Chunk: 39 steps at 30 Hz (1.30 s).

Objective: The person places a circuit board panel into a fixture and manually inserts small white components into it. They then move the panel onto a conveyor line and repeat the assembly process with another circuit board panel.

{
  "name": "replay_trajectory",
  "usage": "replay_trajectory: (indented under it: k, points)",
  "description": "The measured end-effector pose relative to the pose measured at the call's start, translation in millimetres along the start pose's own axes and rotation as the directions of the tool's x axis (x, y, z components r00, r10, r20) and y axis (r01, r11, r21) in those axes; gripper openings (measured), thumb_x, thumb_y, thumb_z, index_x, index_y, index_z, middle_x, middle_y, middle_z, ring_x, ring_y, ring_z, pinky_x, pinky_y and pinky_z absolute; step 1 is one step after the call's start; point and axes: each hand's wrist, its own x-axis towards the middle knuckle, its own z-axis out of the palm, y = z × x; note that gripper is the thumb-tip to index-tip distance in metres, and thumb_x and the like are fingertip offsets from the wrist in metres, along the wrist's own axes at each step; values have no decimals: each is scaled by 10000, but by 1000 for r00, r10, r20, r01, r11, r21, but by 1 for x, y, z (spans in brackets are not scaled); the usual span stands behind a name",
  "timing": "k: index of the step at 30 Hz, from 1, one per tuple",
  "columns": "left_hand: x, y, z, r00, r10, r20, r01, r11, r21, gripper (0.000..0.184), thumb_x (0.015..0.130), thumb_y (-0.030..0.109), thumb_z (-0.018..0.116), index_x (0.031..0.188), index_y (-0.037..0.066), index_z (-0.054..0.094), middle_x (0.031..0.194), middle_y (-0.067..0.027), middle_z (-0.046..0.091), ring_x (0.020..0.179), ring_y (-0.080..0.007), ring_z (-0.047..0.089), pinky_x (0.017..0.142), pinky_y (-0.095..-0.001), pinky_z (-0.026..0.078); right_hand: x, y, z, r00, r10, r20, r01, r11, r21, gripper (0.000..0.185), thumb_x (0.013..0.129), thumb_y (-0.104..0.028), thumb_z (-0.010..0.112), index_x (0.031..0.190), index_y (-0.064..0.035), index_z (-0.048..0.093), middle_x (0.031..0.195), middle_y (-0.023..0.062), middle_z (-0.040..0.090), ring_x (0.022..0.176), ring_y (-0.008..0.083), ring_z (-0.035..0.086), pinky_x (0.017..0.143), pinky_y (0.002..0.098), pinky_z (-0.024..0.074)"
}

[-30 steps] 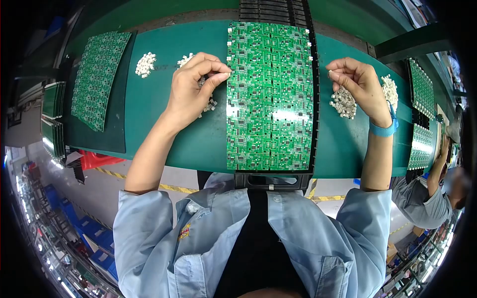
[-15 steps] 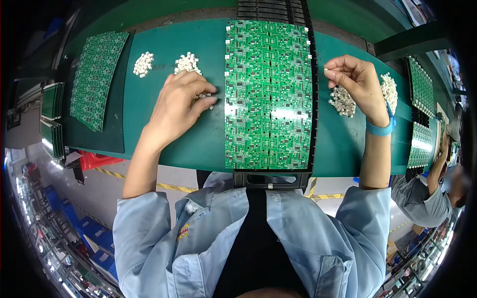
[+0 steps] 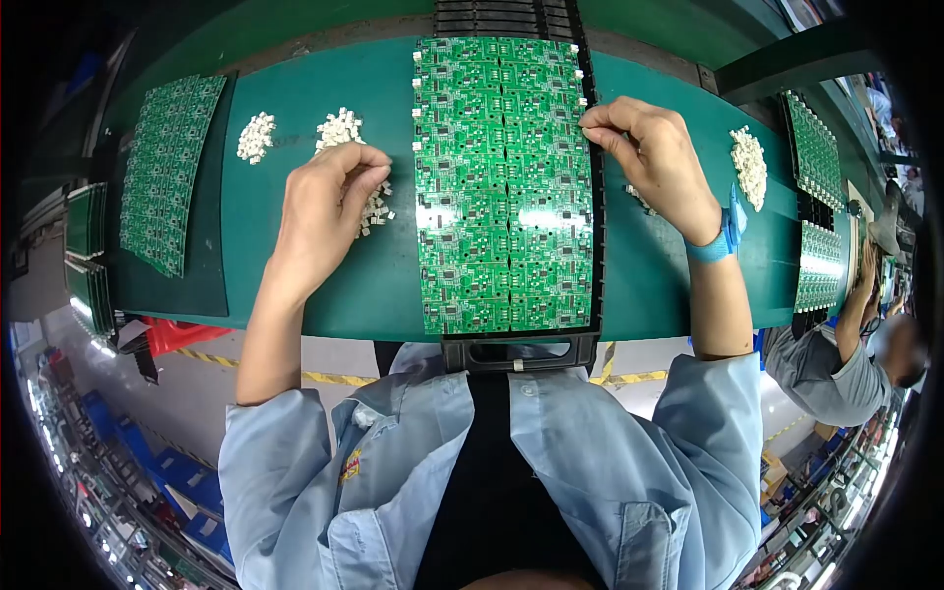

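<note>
A green circuit board panel (image 3: 506, 197) lies in a black rack in front of me, with small white connectors along the upper parts of its left and right edges. My right hand (image 3: 654, 152) is closed in a pinch at the panel's right edge, on a small white connector mostly hidden by the fingertips. My left hand (image 3: 324, 211) pinches thumb and forefinger together left of the panel; whatever they hold is hidden. Just beyond its fingers lies a pile of white connectors (image 3: 374, 211), and another connector pile (image 3: 339, 128) sits above. My right wrist wears a blue band (image 3: 718, 243).
More connectors form a pile (image 3: 257, 138) at left and a pile (image 3: 749, 167) at right. Stacked green boards (image 3: 169, 177) lie on the left of the green table (image 3: 285, 265). Other boards (image 3: 818, 261) stand at right, near a person in grey (image 3: 826, 374).
My right hand has moved left, from above a connector pile to the panel's right edge. The left hand's fingers have closed into a pinch and lifted off the pile. The view has shifted slightly.
</note>
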Motion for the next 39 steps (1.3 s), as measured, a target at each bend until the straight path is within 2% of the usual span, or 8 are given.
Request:
replay_trajectory:
  k: [5, 9, 14, 20, 24, 29, 35, 39]
  points:
    - [2, -12, 6, 986, 131, -103, -135, 990, -34, 48, 805, -59, 602, 842, -49, 631, 735, -59, 608, 534, -109, 448, 479, -224, 365, 1, -1, 3, 996, -91, -26, 88, 992, -96, 71, 788, 16, 615, 852, 42, 633, 776, 86, 645, 554, 221, 523, 539, 318, 418]
    - [2, -8, 4, 998, 40, -43, -44, 993, -107, 82, 830, -20, 624, 905, -29, 653, 818, -39, 638, 673, -94, 501, 597, -212, 408, 6, -12, -2, 992, -65, 105, 99, 929, -356, 56, 784, 8, 614, 831, 36, 625, 754, 93, 629, 560, 254, 530, 549, 340, 424]
    - [4, -5, 3, 1000, -25, 15, 27, 988, -153, 93, 840, -12, 627, 925, -21, 666, 833, -36, 643, 677, -83, 510, 617, -195, 422, 9, -16, -5, 985, -89, 150, 147, 886, -439, 70, 781, -10, 621, 840, 27, 630, 747, 85, 615, 565, 256, 532, 543, 337, 417]
    - [7, -7, 9, 990, -21, -141, -34, 926, -376, 93, 820, -19, 643, 910, -30, 665, 785, -29, 631, 627, -77, 508, 583, -189, 424, -8, 6, -28, 999, -20, -30, 10, 957, -289, 44, 745, -43, 616, 714, -12, 610, 695, 91, 583, 572, 321, 521, 555, 381, 413]
    - [7, -5, 6, 990, -140, -5, 119, 862, -492, 130, 834, -21, 635, 961, -29, 663, 816, -33, 645, 669, -68, 534, 619, -176, 440, -26, 22, -24, 979, -181, 91, 202, 878, -434, 40, 729, -48, 644, 722, -16, 621, 708, 72, 598, 578, 304, 534, 562, 355, 415]
    - [6, -4, 7, 992, -87, 88, 123, 771, -625, 158, 844, -19, 630, 999, -26, 662, 822, -42, 656, 689, -62, 546, 615, -167, 435, -30, 25, -21, 973, -25, 230, 135, 868, -477, 88, 731, -8, 675, 815, -21, 651, 720, 61, 606, 545, 245, 519, 672, 335, 435]
    - [5, -7, 10, 996, -64, 55, 84, 808, -584, 144, 842, -26, 628, 980, -24, 670, 805, -45, 660, 676, -61, 546, 608, -161, 431, -30, 24, -24, 990, -45, 137, 75, 971, -227, 43, 735, -15, 655, 756, 12, 629, 723, 59, 623, 549, 230, 521, 552, 310, 412]
    - [4, -5, 9, 997, -44, 67, 73, 844, -531, 136, 838, -31, 628, 968, -29, 669, 782, -44, 657, 654, -59, 539, 591, -156, 422, -28, 22, -26, 982, 134, 137, -140, 990, 35, 19, 765, 14, 631, 769, 32, 626, 688, 68, 616, 520, 190, 489, 508, 284, 391]
